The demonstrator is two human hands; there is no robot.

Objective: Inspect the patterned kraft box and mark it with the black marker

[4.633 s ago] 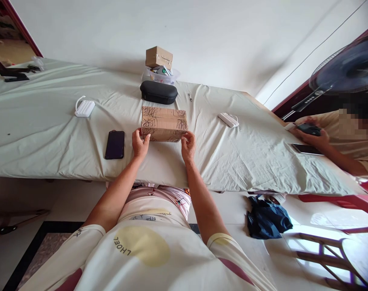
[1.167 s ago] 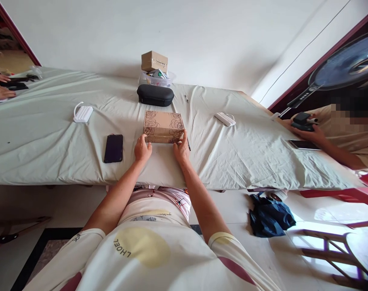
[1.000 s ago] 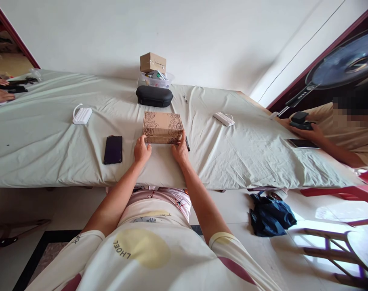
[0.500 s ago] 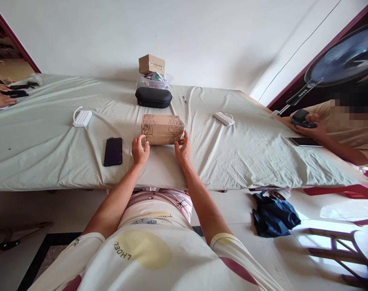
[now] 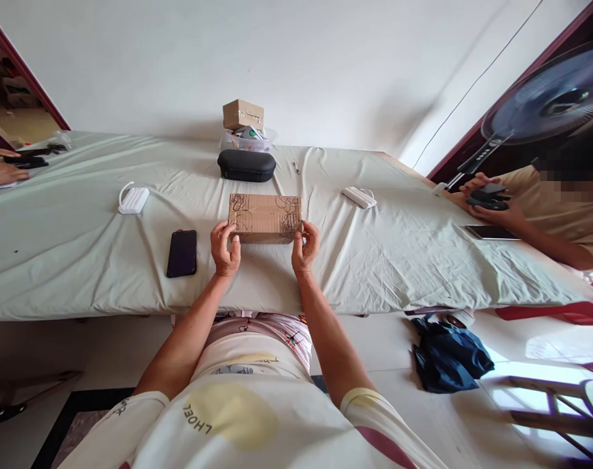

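A brown cardboard box [image 5: 265, 215] with dark scribbles on its corners is in front of me at the table's middle. My left hand [image 5: 225, 249] grips its left end, with the thumb at the near face. On the opposite end, my right hand [image 5: 305, 246] holds the box the same way, fingers curled round the corner. The undersides of the box and some fingertips are hidden. To the left of my left hand lies a dark phone [image 5: 181, 253], flat on the cloth.
A black zip case [image 5: 246, 166] sits behind the box, before a plastic tub [image 5: 252, 142] topped by a smaller carton [image 5: 243, 114]. White power banks [image 5: 133, 200] [image 5: 359, 197] lie on either side. At right, a person holds a dark object [image 5: 490, 196] near another phone [image 5: 493, 232].
The box has tilted and turned, so its scribbled top now faces me more squarely. My right hand has shifted right along with its end. The whole view has moved slightly.
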